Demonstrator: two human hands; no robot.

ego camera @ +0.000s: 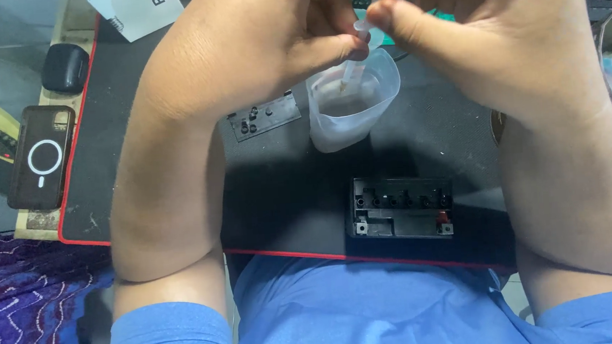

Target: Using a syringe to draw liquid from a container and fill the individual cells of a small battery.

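**Syringe held over cup, battery at mat edge**

Left hand (261, 38) and right hand (483, 30) each had a pinching grip on the syringe (359, 53), tip dipping into the plastic cup (351, 104). The battery (402, 207) sat near the mat's red front edge (290, 254), bare mat between them.

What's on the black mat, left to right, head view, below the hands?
Phone at the mat's left edge → small black strip with caps → translucent plastic cup holding a syringe → black battery case.

Probably a home repair bench, black desk mat (142, 183), phone (41, 156), opened battery (400, 207), patterned blanket (20, 300)
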